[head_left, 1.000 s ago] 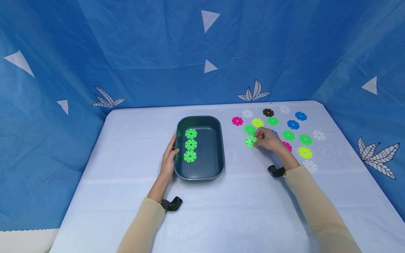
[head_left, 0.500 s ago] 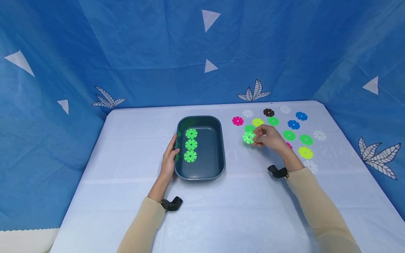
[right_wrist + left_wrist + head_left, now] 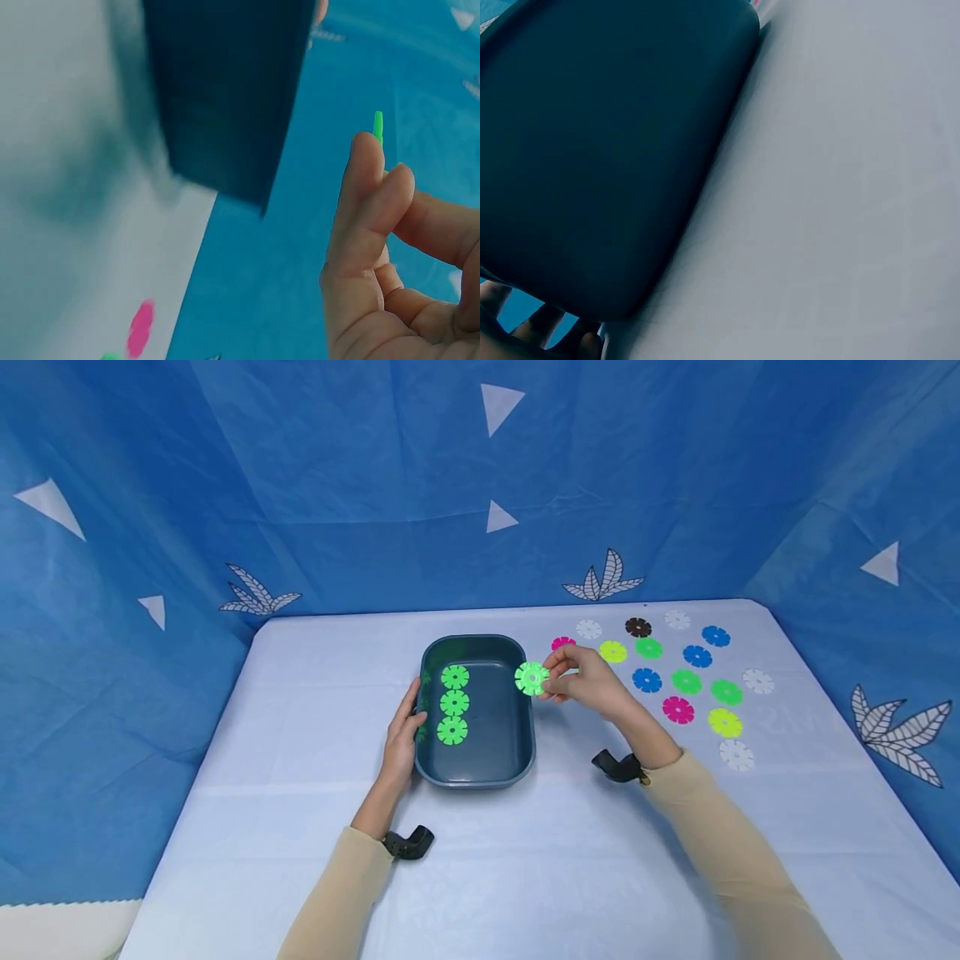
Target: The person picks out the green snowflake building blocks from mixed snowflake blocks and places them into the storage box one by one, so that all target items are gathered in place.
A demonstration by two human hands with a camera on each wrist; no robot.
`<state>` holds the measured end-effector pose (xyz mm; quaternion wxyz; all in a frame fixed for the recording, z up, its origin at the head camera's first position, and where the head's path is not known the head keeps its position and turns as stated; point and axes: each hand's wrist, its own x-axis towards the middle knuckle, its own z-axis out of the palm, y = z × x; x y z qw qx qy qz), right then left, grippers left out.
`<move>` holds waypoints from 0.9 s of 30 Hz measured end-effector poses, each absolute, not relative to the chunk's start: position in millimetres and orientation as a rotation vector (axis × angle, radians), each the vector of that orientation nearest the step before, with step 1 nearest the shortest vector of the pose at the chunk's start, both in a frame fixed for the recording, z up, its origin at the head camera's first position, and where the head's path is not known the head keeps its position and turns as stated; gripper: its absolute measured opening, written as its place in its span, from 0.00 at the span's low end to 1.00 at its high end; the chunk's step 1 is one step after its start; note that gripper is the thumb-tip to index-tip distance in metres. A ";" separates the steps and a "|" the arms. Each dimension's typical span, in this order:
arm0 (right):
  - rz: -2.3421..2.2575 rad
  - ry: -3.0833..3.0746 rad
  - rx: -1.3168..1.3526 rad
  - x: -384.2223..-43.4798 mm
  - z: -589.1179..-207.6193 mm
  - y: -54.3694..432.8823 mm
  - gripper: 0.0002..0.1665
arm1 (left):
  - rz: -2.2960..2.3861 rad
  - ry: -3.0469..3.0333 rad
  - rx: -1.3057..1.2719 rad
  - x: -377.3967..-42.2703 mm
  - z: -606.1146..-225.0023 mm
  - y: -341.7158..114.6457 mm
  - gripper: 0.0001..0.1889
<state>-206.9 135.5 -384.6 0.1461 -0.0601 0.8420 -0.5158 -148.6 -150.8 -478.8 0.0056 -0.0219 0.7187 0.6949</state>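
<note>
In the head view my right hand [image 3: 581, 679] pinches a bright green notched plastic disc [image 3: 531, 678] by its edge, over the right rim of the dark blue-grey plastic tub [image 3: 480, 783]. The right wrist view shows that disc [image 3: 378, 124] edge-on, jutting above the fingertips. My left hand [image 3: 400, 739] holds the tub's left side, its thumb overlapping the rim and its fingers along the outer wall. Inside the tub, toward its left, a column of three green notched discs [image 3: 453, 702] lies flat. The left wrist view shows the tub's outer wall [image 3: 615, 150] and part of the left fingers.
To the right on the white-covered table [image 3: 300, 710] lie several more notched discs: pink [image 3: 678, 710], blue [image 3: 647, 680], yellow [image 3: 725, 722], green [image 3: 686, 682], white [image 3: 737, 755] and dark brown [image 3: 638, 627]. A blue printed curtain [image 3: 375, 485] borders the table.
My right hand has lifted the green disc from the group on the right and carried it left to the tub's rim. The left hand and tub stay in place.
</note>
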 end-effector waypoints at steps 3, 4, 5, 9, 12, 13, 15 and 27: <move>-1.482 2.380 -0.238 -205.0 -382.4 117.2 0.16 | 2.179 2.246 -0.062 -148.7 -478.4 -150.9 0.30; -1.477 2.362 -0.263 -204.3 -381.8 110.8 0.15 | 2.181 2.244 -0.057 -149.0 -478.7 -151.2 0.30; -1.470 2.345 -0.286 -203.8 -381.8 104.4 0.14 | 2.182 2.243 -0.054 -149.2 -478.8 -151.3 0.30; -1.427 2.278 -0.399 -200.7 -386.0 80.4 0.12 | 2.185 2.238 -0.059 -149.4 -479.3 -151.5 0.29; -1.377 2.236 -0.470 -198.1 -393.3 66.5 0.11 | 2.189 2.236 -0.060 -149.8 -479.7 -150.8 0.30; -1.358 2.223 -0.486 -197.4 -396.4 62.4 0.11 | 2.192 2.234 -0.060 -150.1 -479.8 -150.7 0.30; -1.313 2.210 -0.509 -195.7 -402.3 55.3 0.11 | 2.191 2.238 -0.047 -150.9 -479.5 -150.1 0.30; -1.126 2.128 -0.532 -186.4 -427.8 31.9 0.10 | 2.182 2.237 -0.033 -148.6 -478.8 -152.1 0.29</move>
